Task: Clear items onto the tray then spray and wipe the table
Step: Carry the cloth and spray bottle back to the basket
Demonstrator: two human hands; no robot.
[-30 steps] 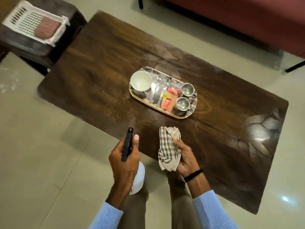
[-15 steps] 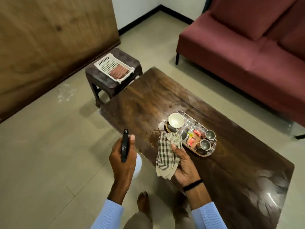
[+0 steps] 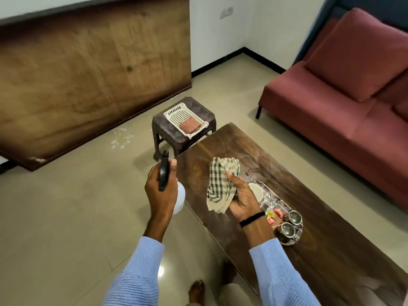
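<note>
My left hand (image 3: 162, 191) grips a white spray bottle (image 3: 179, 198) by its black trigger head, held beside the near-left edge of the dark wooden table (image 3: 313, 208). My right hand (image 3: 241, 198) holds a bunched checked cloth (image 3: 220, 183) above the table's left part. Just right of that hand lies the oval tray (image 3: 293, 238) with a white bowl (image 3: 256, 192), two small steel cups (image 3: 291, 221), spoons and red packets. My right wrist hides part of the tray.
A dark stool (image 3: 172, 133) with a white plastic basket (image 3: 185, 119) stands beyond the table's far-left end. A red sofa (image 3: 344, 89) runs along the right. A large wooden board (image 3: 88, 69) leans at the left wall. My bare foot (image 3: 196, 290) is on the tiled floor.
The view has swung up and left, so the tray now sits lower right. Both hands have shifted toward the table's left end, still holding the bottle and the cloth.
</note>
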